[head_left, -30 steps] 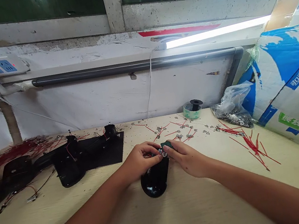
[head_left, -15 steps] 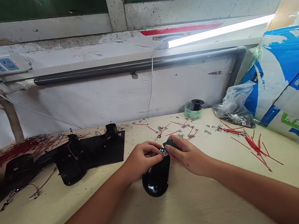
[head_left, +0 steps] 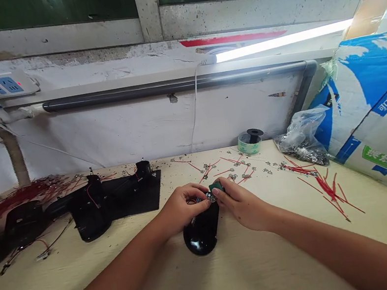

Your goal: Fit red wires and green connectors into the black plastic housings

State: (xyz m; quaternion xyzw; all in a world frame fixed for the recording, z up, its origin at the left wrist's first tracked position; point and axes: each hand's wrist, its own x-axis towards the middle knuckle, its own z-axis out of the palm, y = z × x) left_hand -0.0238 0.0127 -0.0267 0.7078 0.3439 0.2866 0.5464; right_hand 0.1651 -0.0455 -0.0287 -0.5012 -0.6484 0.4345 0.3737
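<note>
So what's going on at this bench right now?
A person works bare-handed at a bench. The left hand grips the far end of a black housing lying on it; the right hand pinches a green piece beside a metal contact there. Red wires, a spool and a bag of metal parts lie beyond, other black parts to the left.

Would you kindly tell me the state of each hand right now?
Left hand: closed on the far end of the black housing.
Right hand: closed, pinching a small green part at that end.

Left hand (head_left: 181, 209) and right hand (head_left: 242, 204) close together, both curled.
</note>
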